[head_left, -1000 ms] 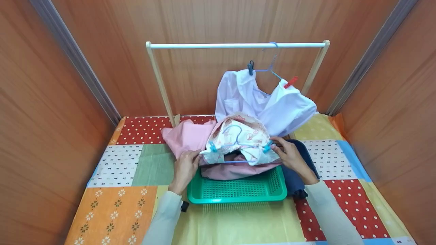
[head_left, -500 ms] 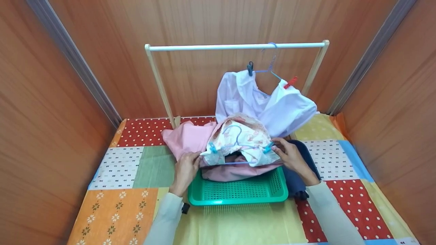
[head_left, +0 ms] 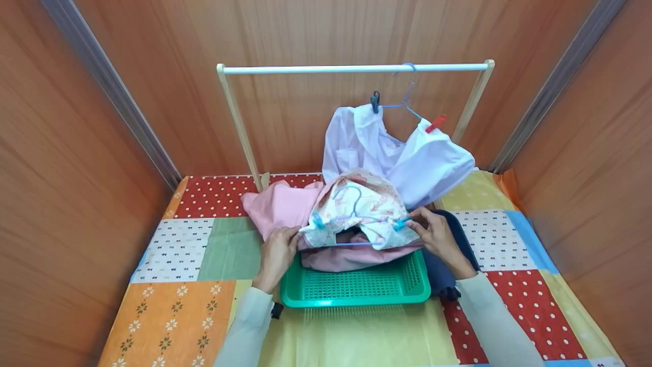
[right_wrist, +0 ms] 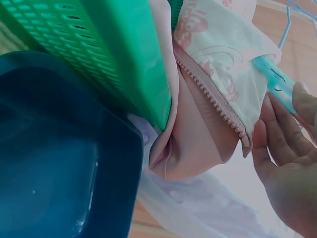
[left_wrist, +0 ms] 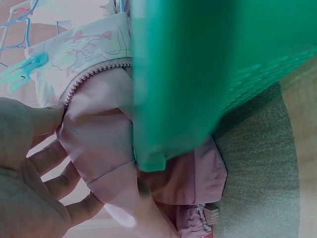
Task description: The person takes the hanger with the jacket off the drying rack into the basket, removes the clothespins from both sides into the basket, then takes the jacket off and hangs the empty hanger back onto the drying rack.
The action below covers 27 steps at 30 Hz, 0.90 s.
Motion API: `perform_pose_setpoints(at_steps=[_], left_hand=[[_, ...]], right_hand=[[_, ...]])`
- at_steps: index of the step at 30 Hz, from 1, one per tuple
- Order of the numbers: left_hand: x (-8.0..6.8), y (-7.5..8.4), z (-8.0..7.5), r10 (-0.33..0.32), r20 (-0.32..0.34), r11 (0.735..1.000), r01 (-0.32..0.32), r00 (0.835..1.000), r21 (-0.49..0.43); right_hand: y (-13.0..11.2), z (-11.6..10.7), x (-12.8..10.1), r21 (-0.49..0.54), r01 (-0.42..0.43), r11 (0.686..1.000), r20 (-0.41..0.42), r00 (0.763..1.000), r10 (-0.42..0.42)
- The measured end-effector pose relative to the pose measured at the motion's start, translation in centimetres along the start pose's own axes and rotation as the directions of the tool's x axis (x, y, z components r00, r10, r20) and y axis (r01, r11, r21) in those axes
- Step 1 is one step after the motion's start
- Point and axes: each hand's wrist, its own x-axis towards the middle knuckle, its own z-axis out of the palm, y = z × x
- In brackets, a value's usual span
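A cream floral garment hangs on a blue wire hanger, fixed by two light-blue clips, and lies over a pink garment in a green basket. My left hand pinches the cloth at the hanger's left end; in the left wrist view its thumb and fingers close round the pink and floral edge. My right hand pinches the right light-blue clip between its fingers and thumb.
A white shirt hangs on another hanger from the wooden rack's rail, held by a dark clip and a red clip. A dark blue tub stands right of the basket. A patchwork cloth covers the table; wood panels wall it in.
My right hand's fingers have crept slightly up onto the right clip. The left hand and the garments have stayed where they were.
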Motion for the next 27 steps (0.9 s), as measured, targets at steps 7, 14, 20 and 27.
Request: perform_pose_setpoints(at_steps=[7, 14, 20, 27], left_hand=[[-0.1, 0.0, 0.0, 0.006, -0.010, 1.000, -0.006, 1.000, -0.004], [-0.1, 0.1, 0.0, -0.004, -0.013, 1.000, 0.003, 1.000, -0.017], [0.0, 0.2, 0.0, -0.013, -0.012, 1.000, 0.012, 1.000, -0.012], [-0.2, 0.2, 0.2, -0.018, -0.012, 1.000, 0.018, 1.000, -0.012]], right_hand=[[-0.7, -0.2, 0.0, -0.014, 0.098, 0.995, -0.098, 0.990, -0.099], [-4.6, -2.1, -0.2, -0.029, 0.014, 0.999, -0.088, 0.996, -0.016], [-5.7, -3.6, -0.7, 0.054, -0.079, 0.995, -0.046, 0.996, 0.081], [-4.3, -4.5, -1.4, 0.038, -0.124, 0.992, -0.100, 0.987, 0.127]])
